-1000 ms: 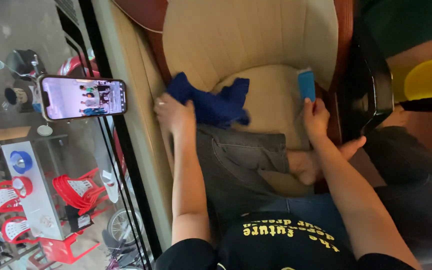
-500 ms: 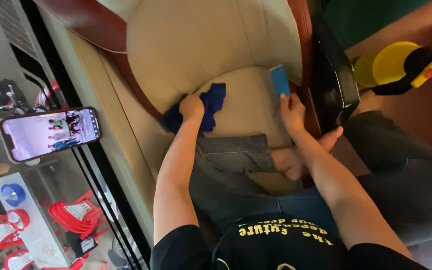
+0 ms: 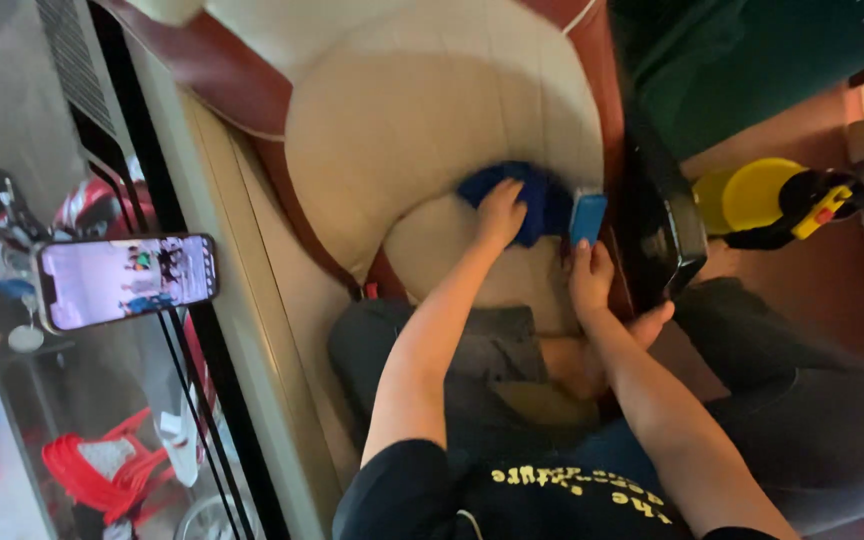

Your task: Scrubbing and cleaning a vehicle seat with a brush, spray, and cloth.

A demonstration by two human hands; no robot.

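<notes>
Wide cream seat cushion [image 3: 432, 120] filling the far middle, edged by a dark red-brown frame [image 3: 242, 100], broad and flat enough to be pressed on from above. Near it, bent knees in grey trousers [image 3: 482, 350], tucked up against the seat, probably to bring both arms within reach. Black panel [image 3: 667, 225] standing just right of the cushion; beyond it, far right, a yellow and black machine [image 3: 772, 200] on the reddish floor, well apart from both hands. At left, behind glass, a lit phone [image 3: 127, 282] lying sideways, with red items [image 3: 102, 470] nearer.

Blue cloth [image 3: 542, 200] bunched on the cushion where seat meets backrest, spread partly flat, likely for wiping. Left hand [image 3: 500, 215] laid palm-down on the cloth's left part, fingers pressing into it rather than clenched around it; most of the cloth showing to the right of and beyond the fingers. Small blue rectangular object [image 3: 587, 218] upright at the cushion's right edge, touching the cloth's right side. Right hand [image 3: 592, 280] just nearer than that object, fingertips at its lower end; pinching it or merely touching, impossible to tell.
</notes>
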